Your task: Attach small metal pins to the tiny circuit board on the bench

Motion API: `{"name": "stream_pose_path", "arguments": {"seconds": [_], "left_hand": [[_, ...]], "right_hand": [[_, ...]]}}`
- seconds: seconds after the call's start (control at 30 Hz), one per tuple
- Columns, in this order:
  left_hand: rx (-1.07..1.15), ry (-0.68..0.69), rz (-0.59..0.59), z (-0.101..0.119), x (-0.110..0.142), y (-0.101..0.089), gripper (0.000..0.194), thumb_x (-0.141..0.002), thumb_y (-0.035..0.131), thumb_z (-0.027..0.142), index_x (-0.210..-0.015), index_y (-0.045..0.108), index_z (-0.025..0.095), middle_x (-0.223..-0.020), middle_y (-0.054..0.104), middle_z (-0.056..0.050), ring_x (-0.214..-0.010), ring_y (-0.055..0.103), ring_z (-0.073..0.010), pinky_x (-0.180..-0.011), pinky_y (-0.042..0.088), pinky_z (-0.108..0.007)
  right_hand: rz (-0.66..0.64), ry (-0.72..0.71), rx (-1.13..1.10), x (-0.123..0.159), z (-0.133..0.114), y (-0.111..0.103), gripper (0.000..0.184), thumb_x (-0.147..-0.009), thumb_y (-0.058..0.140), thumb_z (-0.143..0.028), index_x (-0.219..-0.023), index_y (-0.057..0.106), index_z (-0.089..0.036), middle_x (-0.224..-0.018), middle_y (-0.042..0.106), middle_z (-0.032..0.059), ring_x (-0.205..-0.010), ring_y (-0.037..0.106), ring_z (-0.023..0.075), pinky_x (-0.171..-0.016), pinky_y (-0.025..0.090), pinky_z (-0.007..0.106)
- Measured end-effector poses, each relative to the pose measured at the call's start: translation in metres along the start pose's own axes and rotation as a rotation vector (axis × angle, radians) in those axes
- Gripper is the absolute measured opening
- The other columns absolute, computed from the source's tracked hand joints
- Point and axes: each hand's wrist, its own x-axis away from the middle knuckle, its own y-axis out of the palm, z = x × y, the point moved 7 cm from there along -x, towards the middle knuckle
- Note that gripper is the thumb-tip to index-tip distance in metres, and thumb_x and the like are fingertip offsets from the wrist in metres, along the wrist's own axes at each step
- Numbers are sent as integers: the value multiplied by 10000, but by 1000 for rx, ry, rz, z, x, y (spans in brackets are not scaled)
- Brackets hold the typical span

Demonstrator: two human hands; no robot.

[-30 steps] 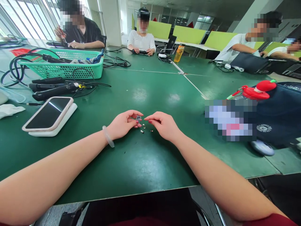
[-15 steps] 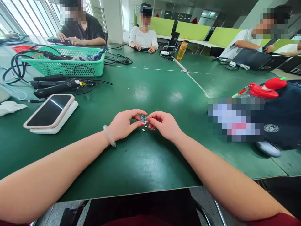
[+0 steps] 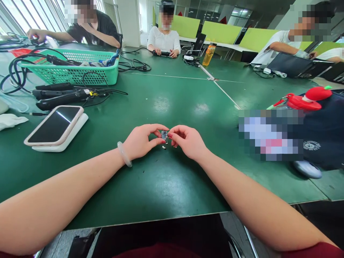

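Note:
A small blue-grey circuit board (image 3: 164,135) is pinched upright between the thumb and fingers of my left hand (image 3: 142,141), a pale bangle (image 3: 124,154) on that wrist. At the board's right edge, my right hand (image 3: 187,141) has its thumb and fingertips pressed together. Whatever lies between those fingertips is too small to make out. Just under the board are tiny metallic-looking bits (image 3: 163,147) on the green table (image 3: 166,193).
To the left are a phone (image 3: 56,125) on a white box, black handheld devices with cables (image 3: 63,97) and a green basket (image 3: 80,73). A dark bag (image 3: 322,132) and a mouse (image 3: 307,169) lie right. An orange bottle (image 3: 209,54) and several people are farther back.
Both hands stay at the board with almost no movement. The person at the far left has stretched one arm out to the left and raised the other hand toward the face.

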Motion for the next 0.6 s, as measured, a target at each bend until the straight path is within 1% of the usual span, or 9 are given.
{"name": "stream_pose_path", "arguments": {"seconds": [0.17, 0.27, 0.43, 0.6], "left_hand": [[-23, 27, -5, 3, 1, 0, 310, -801, 656, 321, -1101, 646, 246, -886, 712, 1, -852, 640, -183, -825, 454, -324], [-28, 40, -6, 5, 2, 0, 312, -809, 645, 321, -1112, 638, 243, -880, 711, -1, -842, 640, -181, -819, 459, -320], [37, 92, -15, 9, 3, 1, 373, -803, 641, 277, -1170, 590, 231, -799, 683, 15, -852, 636, -175, -884, 451, -337], [117, 114, -39, 8, 4, 4, 403, -803, 608, 229, -1201, 551, 210, -799, 635, 12, -795, 612, -149, -852, 470, -318]], "right_hand": [[9, 2, 28, 1, 0, 0, 187, -759, 607, -365, -772, 592, -179, -650, 593, -18, -550, 522, 94, -567, 452, 242], [21, -37, 97, 1, -1, -1, 185, -775, 602, -368, -782, 598, -183, -676, 606, -14, -565, 532, 96, -584, 448, 241], [33, -102, 252, 3, -3, -1, 178, -812, 579, -366, -785, 607, -192, -669, 599, -24, -568, 517, 95, -590, 424, 238], [12, -186, 336, 6, -12, 1, 143, -826, 584, -322, -767, 613, -195, -667, 592, -29, -569, 492, 91, -581, 401, 229]]}}
